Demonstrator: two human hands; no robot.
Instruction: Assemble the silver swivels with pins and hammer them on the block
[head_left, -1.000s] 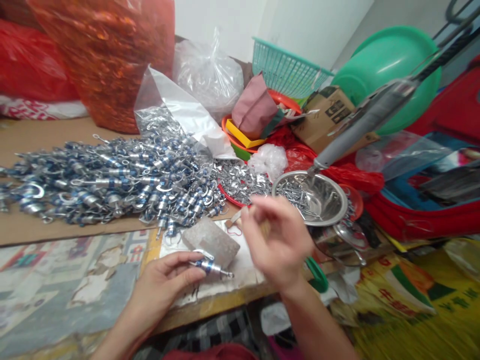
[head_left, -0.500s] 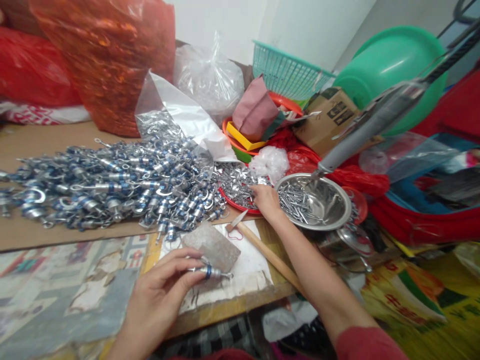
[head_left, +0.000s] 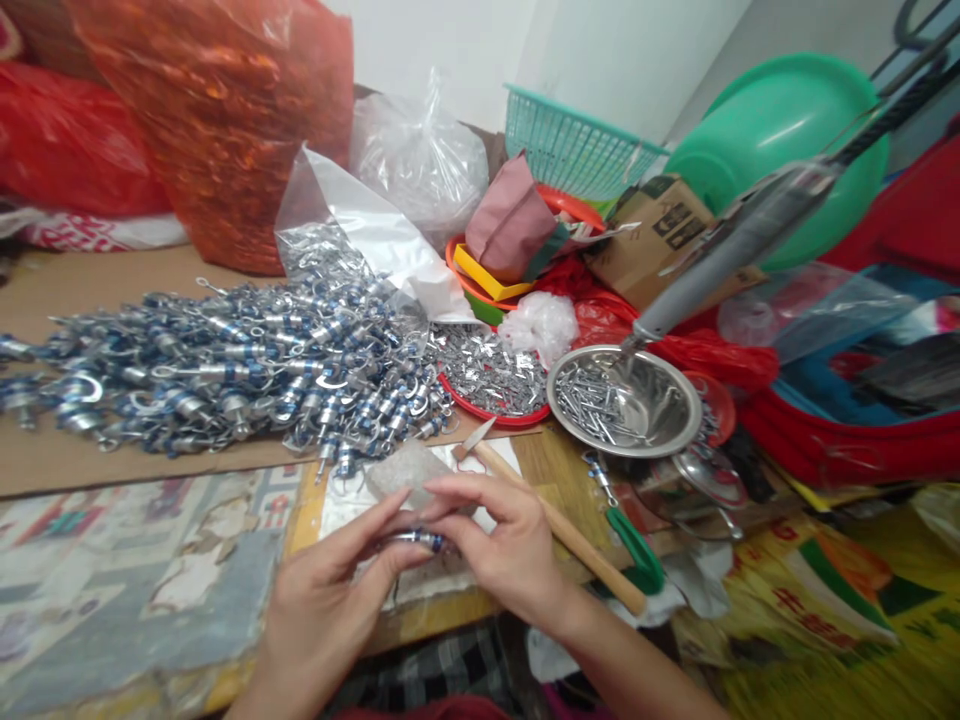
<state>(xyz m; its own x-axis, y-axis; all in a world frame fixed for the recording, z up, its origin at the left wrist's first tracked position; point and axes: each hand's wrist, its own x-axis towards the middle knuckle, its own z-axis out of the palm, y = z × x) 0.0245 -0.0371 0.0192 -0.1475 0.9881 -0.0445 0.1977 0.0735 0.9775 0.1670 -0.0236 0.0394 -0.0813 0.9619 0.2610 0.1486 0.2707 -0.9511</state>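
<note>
In the head view, my left hand (head_left: 330,580) pinches a silver metal anchor bolt (head_left: 416,539) with a blue band, held level over the bench's front. My right hand (head_left: 517,550) meets it from the right, thumb and fingers pressed together at the bolt; whatever is between those fingertips is hidden. Behind both hands lies a grey block (head_left: 405,468) on white paper, partly covered by them. A hammer (head_left: 562,530) with a wooden handle rests slanting beside my right hand. A big heap of similar hooked and ringed anchor bolts (head_left: 247,370) spreads across cardboard at left.
A red tray (head_left: 487,412) holds many small metal pieces. Right of it stands a steel bowl (head_left: 686,425) with nails or pins. A grey-handled tool (head_left: 705,270) slants over the bowl. Behind are plastic bags (head_left: 420,150), a green basket (head_left: 577,140) and a green basin (head_left: 795,150).
My right hand has left the red tray of small pieces and come back to the anchor bolt in my left hand. The left hand has stayed nearly in place.
</note>
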